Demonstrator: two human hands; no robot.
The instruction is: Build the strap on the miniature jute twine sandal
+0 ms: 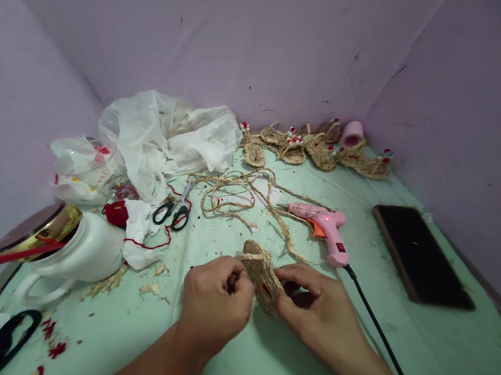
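Observation:
A small woven straw slipper (261, 274) stands tilted on its edge between my hands, a pale braided strap crossing its upper part. My right hand (320, 309) grips its right side between thumb and fingers. Curled into a fist, my left hand (218, 300) presses close to the left edge near the strap's end; whatever its fingertips pinch is hidden. Beyond the slipper, a long braided straw cord (229, 206) lies in loose loops. To the right rests a pink glue gun (325, 223) on its side, its small light lit and its black cable running toward me.
At the back right are several straw slippers (321, 151) with red and white beads. Black-handled scissors (177, 213), red yarn (116, 214), a white teapot (94, 253) and plastic bags (171, 136) lie left. A phone (420, 255) is right; a dark-handled tool (7, 346) lies far left.

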